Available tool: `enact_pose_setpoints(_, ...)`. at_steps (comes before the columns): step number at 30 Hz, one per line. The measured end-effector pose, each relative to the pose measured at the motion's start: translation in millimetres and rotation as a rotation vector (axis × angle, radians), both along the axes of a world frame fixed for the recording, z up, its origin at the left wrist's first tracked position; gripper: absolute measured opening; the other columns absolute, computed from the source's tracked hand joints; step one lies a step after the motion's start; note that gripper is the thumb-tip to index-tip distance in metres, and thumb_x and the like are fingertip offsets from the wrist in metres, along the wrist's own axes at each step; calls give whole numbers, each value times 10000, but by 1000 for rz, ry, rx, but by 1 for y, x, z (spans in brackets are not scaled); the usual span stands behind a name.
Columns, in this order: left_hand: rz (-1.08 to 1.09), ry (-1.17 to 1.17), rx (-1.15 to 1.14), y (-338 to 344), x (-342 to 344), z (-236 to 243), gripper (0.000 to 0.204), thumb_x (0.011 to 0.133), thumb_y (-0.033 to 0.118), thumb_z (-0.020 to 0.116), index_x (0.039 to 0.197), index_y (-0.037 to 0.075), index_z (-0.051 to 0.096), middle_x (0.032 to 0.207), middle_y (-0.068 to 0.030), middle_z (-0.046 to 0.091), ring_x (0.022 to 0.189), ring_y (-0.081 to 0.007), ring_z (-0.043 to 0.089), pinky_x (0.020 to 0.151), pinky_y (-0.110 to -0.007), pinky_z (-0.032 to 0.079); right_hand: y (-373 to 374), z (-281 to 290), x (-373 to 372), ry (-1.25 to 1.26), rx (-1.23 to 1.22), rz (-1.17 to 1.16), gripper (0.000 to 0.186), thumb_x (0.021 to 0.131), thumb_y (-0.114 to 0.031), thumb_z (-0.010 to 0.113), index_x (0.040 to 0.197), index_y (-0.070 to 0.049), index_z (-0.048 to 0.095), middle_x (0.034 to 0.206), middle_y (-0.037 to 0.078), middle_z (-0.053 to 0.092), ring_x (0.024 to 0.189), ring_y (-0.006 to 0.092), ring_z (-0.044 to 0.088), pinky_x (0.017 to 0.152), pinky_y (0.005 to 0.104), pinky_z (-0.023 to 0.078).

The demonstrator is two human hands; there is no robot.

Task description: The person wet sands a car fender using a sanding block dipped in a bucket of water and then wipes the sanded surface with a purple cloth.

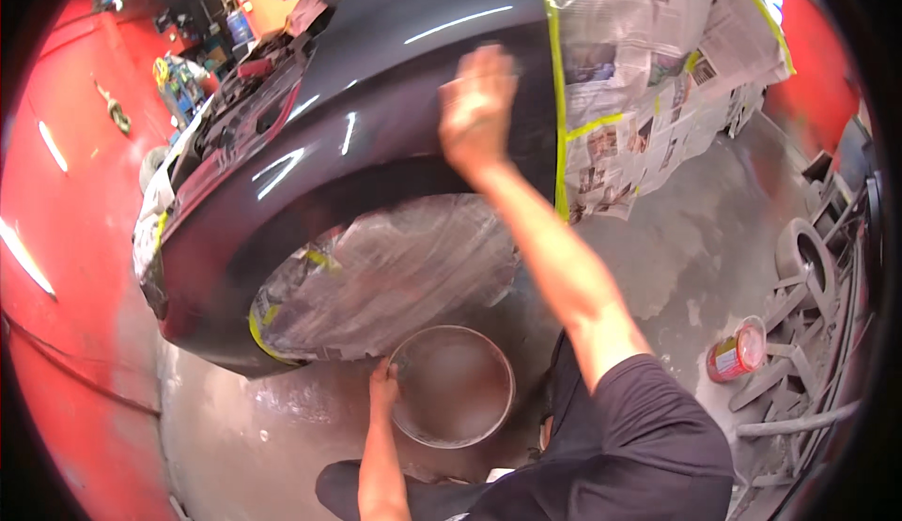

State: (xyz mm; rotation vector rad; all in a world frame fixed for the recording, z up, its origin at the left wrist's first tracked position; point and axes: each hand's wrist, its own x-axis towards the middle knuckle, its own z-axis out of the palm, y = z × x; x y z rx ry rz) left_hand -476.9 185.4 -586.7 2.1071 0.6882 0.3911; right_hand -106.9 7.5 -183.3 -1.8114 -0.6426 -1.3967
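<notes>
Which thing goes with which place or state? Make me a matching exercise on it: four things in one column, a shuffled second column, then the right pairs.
Things:
1. Right hand
2. Red can
3. Left hand
4. Newspaper sheets

Places and states:
A. At the rim of the round container
B. Bordered by bright yellow tape
C. Raised at the dark car panel, blurred
D. On the grey floor, toward the right side of the picture

Right pairs: 1-C, 2-D, 3-A, 4-B
</notes>
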Motion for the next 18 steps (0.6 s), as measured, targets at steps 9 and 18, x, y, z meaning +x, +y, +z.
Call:
enact_pose_setpoints(9, 5, 42, 88, -20, 6, 23, 379, 1028, 164, 580, 1392, 70, 624, 1047, -210, 739, 833, -310, 726, 794, -442, 565, -76, -6, 68, -130, -59, 118, 562, 1051, -260, 533, 1459, 122, 481, 1582, 354, 375, 1495, 535, 312, 1234, 625, 217)
enact_pose_setpoints(18, 24, -98, 236, 16, -20, -15, 395, 1014, 173, 599, 1401, 98, 624, 1149, -223, 733, 1018, -359, 731, 897, -443, 550, 17, 53, -36, -330, -496, 39, 581, 1004, -310, 576, 1458, 49, 523, 1565, 258, 465, 1486, 433, 401, 1226, 584, 281)
